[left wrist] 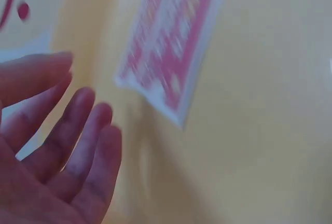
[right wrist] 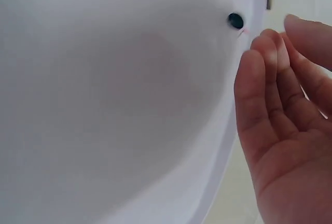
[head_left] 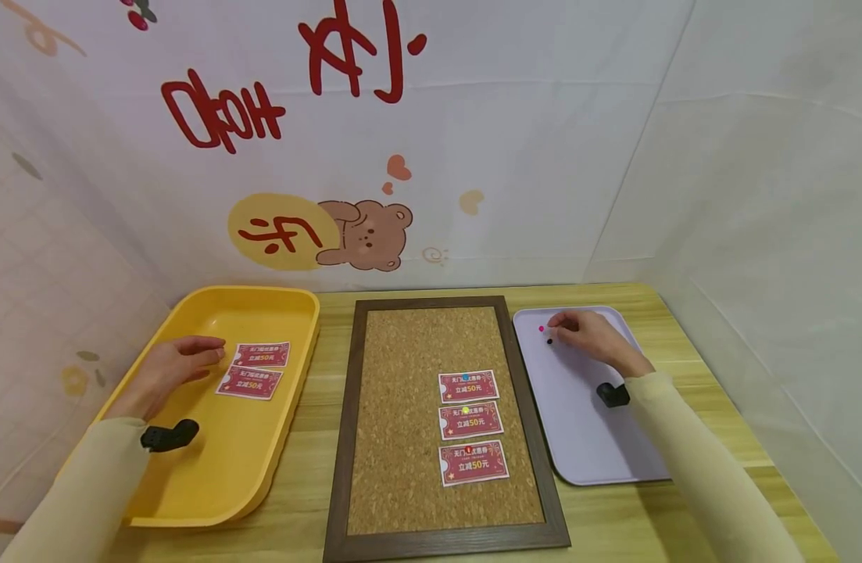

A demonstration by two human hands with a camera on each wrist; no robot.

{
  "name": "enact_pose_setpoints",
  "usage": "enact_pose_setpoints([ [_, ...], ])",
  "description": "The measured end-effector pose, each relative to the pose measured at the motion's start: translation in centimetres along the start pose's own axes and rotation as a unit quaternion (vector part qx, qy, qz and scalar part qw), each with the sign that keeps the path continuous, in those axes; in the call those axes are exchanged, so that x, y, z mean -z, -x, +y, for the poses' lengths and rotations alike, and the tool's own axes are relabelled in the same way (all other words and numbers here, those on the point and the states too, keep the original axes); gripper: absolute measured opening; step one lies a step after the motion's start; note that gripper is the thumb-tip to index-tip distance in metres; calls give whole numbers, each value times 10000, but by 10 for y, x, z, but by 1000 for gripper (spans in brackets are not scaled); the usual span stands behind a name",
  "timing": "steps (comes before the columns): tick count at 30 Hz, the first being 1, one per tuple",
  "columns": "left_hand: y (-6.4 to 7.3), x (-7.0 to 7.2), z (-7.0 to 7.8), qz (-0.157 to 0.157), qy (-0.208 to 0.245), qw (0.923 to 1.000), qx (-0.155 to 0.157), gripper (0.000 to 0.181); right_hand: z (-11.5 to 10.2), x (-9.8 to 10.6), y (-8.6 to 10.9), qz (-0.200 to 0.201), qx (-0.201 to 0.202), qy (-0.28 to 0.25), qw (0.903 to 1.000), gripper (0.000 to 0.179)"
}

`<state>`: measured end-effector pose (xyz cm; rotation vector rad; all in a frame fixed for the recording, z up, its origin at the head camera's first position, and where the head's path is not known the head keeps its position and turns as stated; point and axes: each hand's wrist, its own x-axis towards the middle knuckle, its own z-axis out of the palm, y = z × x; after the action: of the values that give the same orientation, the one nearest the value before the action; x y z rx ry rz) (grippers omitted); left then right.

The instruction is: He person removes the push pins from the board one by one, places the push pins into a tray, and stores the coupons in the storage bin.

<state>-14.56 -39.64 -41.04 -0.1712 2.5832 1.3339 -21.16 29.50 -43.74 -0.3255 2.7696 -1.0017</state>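
My left hand (head_left: 173, 367) hovers over the yellow tray (head_left: 227, 469), its fingers relaxed and a little apart. Just beyond the fingertips two red coupons (head_left: 251, 381) lie overlapping in that tray; the left wrist view shows the same coupons (left wrist: 166, 42) blurred, apart from the hand. Above the lavender tray (head_left: 585, 438), near its far end, is my right hand (head_left: 588, 332). Beside its fingertips lie a pink pin (head_left: 541, 328) and a black pin (head_left: 549, 341). In the right wrist view the loosely bent fingers (right wrist: 251, 89) show nothing between them and the thumb.
Between the trays lies a cork board (head_left: 402, 422) in a dark wooden frame. Three coupons sit in a column on its right side: one with a blue pin (head_left: 465, 377), one with a yellow pin (head_left: 466, 410), one with a red pin (head_left: 469, 450). A printed cloth wall stands behind.
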Motion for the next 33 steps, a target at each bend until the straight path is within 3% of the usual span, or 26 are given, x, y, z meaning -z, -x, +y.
enact_pose_setpoints([
  [5,10,-10,23,473,221,9981,-337,62,-9,-1,3,93,-13,-473,9988,26],
  [10,22,-21,49,1045,426,9918,-594,57,-21,-2,10,253,20,-597,9979,33],
  [14,34,-31,73,1292,425,9877,-768,51,-30,-5,17,441,154,-571,9973,32],
  [17,42,-42,91,1395,532,9829,-1077,46,-36,-7,20,624,293,-559,9961,28],
  [24,57,-76,126,1338,655,9714,-1847,41,-53,-15,29,867,632,-630,9922,21],
  [33,67,-115,154,805,1035,9681,-2136,37,-71,-25,38,931,848,-611,9901,18],
])
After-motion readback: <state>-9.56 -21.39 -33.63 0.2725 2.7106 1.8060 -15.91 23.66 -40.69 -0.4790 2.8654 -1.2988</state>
